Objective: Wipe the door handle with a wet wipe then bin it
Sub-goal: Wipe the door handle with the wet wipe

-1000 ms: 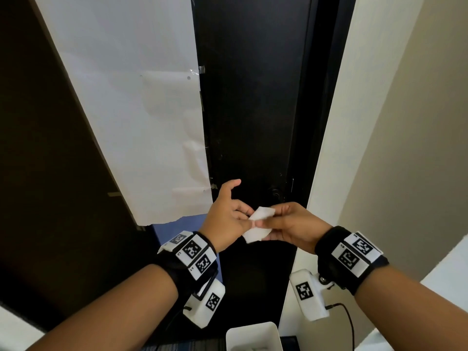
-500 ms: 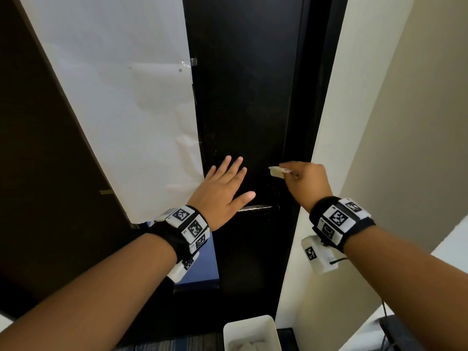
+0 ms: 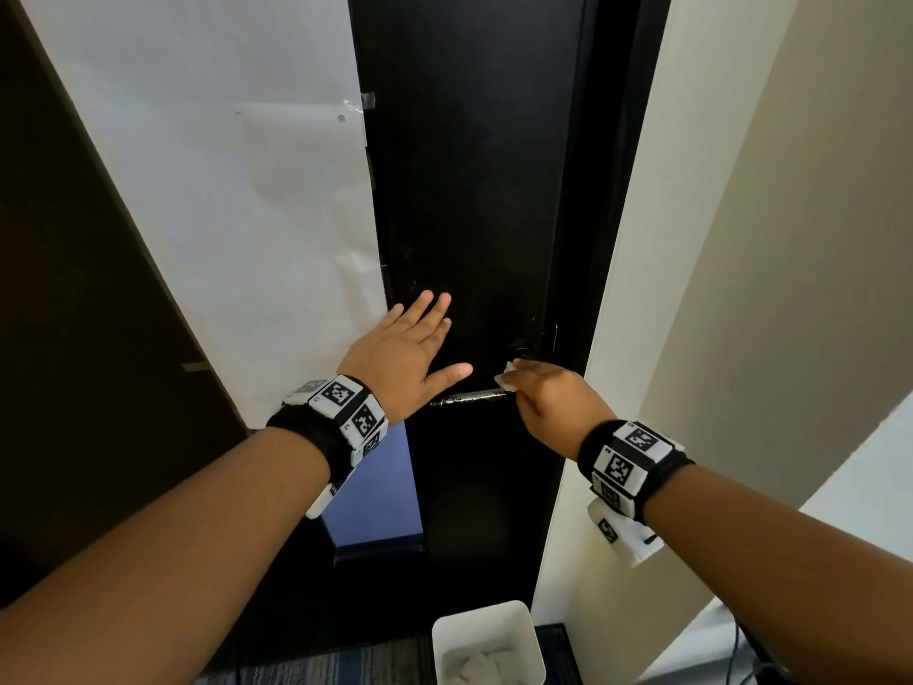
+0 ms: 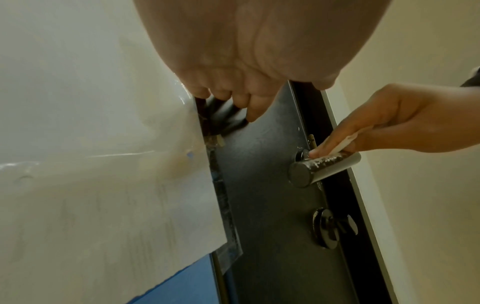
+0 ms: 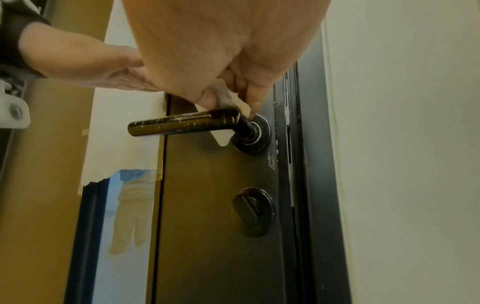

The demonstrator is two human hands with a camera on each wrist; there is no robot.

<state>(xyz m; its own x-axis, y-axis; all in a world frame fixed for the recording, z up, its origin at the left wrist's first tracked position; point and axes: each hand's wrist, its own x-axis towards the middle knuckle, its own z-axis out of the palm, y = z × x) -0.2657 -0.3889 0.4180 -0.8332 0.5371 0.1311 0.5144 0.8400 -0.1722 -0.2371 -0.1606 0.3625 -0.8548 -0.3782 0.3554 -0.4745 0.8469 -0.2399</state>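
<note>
Your right hand [image 3: 548,402] pinched the wet wipe [image 5: 228,100] between thumb and fingers [image 4: 335,142], and you had it pressed on top of the lever door handle [image 5: 182,123] at its inner end, right where the lever bends into the round rose [image 5: 255,133]. A corner of the wipe hung down behind the lever. The lever's dark finish looked flecked and worn along its length, and most of it, out to the free end on the left, lay bare of the wipe.

Your left hand [image 3: 402,353] lay flat on the black door [image 3: 474,190], fingers straight and spread, grasping nothing, just left of the handle and above it. It seemed to be steadying the door.

As a judgement, you were at the very start of the wiping step: the wipe had met the handle but only at the pivot end. The next move called for you to draw the wipe leftward along the lever toward its free end, wrapping your fingers round so the underside got cleaned too, with pressure light enough not to push the lever down.

The thumb-turn lock [image 5: 253,211] sat below the handle. The white bin [image 3: 486,640] stood on the floor near you at the foot of the door, with crumpled pale material already inside.
</note>
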